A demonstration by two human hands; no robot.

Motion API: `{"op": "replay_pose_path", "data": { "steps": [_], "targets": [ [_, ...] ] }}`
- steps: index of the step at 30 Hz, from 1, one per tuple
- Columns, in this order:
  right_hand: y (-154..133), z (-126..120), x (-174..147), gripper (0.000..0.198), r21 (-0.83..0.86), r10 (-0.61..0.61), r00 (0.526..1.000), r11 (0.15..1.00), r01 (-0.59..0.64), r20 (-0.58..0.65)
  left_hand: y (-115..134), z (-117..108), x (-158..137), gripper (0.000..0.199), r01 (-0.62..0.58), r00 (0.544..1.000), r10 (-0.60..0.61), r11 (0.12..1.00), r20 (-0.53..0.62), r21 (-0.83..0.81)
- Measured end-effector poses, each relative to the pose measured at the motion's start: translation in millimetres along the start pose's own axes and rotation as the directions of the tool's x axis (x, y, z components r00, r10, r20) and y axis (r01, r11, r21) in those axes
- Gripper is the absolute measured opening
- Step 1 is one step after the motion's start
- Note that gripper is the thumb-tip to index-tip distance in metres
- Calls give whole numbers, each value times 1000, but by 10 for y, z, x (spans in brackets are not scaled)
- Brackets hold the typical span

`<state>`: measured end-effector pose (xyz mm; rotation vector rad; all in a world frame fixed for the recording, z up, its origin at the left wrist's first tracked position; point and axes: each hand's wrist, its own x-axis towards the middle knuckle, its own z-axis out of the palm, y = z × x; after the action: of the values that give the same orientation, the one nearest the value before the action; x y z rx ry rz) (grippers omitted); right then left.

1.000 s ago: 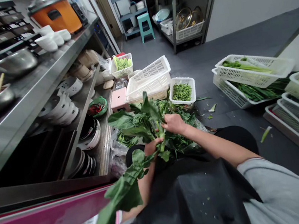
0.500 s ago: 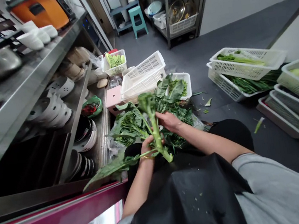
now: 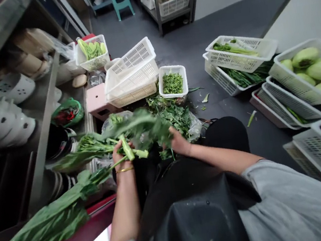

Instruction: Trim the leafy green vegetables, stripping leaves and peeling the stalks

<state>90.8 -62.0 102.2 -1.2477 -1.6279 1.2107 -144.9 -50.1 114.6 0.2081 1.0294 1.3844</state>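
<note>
My left hand (image 3: 121,157) grips the thick pale stalk of a leafy green vegetable (image 3: 127,149), its leaves lying out to the left. A long dark leaf (image 3: 46,226) trails from that hand down to the lower left. My right hand (image 3: 178,142) is closed on a blurred bunch of green leaves (image 3: 146,128) between the two hands. Just beyond them a pile of loose greens (image 3: 174,114) lies on clear plastic on the floor. My black apron (image 3: 193,216) fills the lower middle.
Behind the pile stand a tilted white basket (image 3: 131,74), a small basket of chopped greens (image 3: 172,82) and a pink stool (image 3: 97,101). Steel shelves with bowls (image 3: 12,118) run along the left. Baskets of long greens (image 3: 239,60) and pale gourds (image 3: 312,69) sit on the right.
The view has tipped down and to the right. The stalk went from upright to lying leftward in my left hand. My right hand pulled leaves off to the right, and the long leaf swung lower left.
</note>
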Motion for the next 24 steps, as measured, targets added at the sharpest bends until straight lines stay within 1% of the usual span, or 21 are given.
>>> {"op": "replay_pose_path", "data": {
  "steps": [1,3,4,5,6,7,8,9,10,11,12,13,14,15,16,18,20,22,24],
  "targets": [
    [101,-173,73,24,-42,79,995,996,-81,-60,12,17,-25,16,-31,998,33,999,49,-37],
    [340,-529,272,27,-149,178,976,969,-196,-127,-26,85,-96,22,-70,990,78,995,121,-69],
    [463,-688,370,28,-278,252,960,920,-277,-121,-67,127,-132,23,-63,986,72,996,153,-62],
    [575,-820,457,34,-401,329,941,854,-332,-78,-114,167,-162,24,-51,982,60,997,177,-53],
    [661,-920,529,42,-504,400,916,785,-359,-28,-161,202,-185,25,-35,980,43,998,196,-45],
    [712,-983,589,50,-585,457,889,726,-361,19,-204,230,-201,25,-17,978,24,999,209,-36],
    [719,-1009,640,54,-633,485,872,693,-344,58,-241,250,-211,26,2,975,4,1000,223,-25],
    [678,-998,686,55,-638,478,873,703,-314,97,-274,265,-216,26,20,972,-17,1000,236,-14],
    [592,-953,729,53,-583,435,888,763,-278,146,-304,275,-218,27,39,967,-37,999,252,-3],
    [469,-878,771,49,-462,365,906,855,-235,214,-334,284,-219,29,58,961,-58,998,271,5],
    [320,-778,811,47,-279,276,913,941,-192,300,-366,293,-218,30,80,952,-80,997,295,10],
    [160,-661,845,47,-63,175,905,984,-164,387,-400,301,-217,31,108,941,-106,994,323,14],
    [2,-534,871,47,146,78,893,977,-157,444,-436,310,-216,32,139,927,-137,990,349,20],
    [-141,-408,886,47,303,8,886,938,-167,464,-470,317,-218,34,169,914,-169,985,369,31],
    [-262,-290,888,46,387,-17,891,904,-180,454,-500,322,-222,35,189,907,-192,981,376,46],
    [-422,-108,863,45,437,10,935,882,-174,353,-534,321,-244,39,191,916,-203,979,345,68],
    [-489,-10,821,45,392,62,970,907,-152,234,-535,312,-287,40,146,947,-164,986,275,84],
    [-508,22,793,44,258,75,988,960,-108,135,-524,316,-346,39,91,969,-116,988,219,124],
    [-515,28,780,42,75,15,999,997,-17,30,-521,346,-400,39,87,977,-120,980,176,181]
  ]
}}
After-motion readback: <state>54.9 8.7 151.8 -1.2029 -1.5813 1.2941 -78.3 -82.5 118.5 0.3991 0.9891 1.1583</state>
